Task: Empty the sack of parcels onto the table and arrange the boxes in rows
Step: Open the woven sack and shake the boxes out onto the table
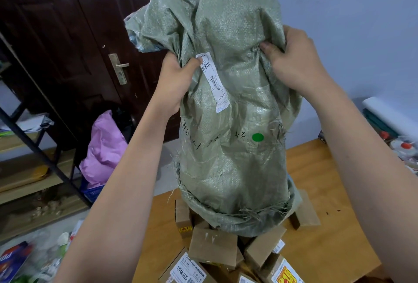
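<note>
Both hands grip the green woven sack (228, 106) upside down: left hand (175, 79) and right hand (294, 61) bunch its fabric in curled fingers. Below them, cardboard boxes (212, 246) pile on the wooden table (334, 244) under the sack's mouth.

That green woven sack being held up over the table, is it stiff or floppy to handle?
Probably floppy: the sack crumples into deep folds where the left hand and right hand grip it. Its glossy weave may feel slippery. The frayed open mouth, hanging over the boxes, could snag on them.
</note>
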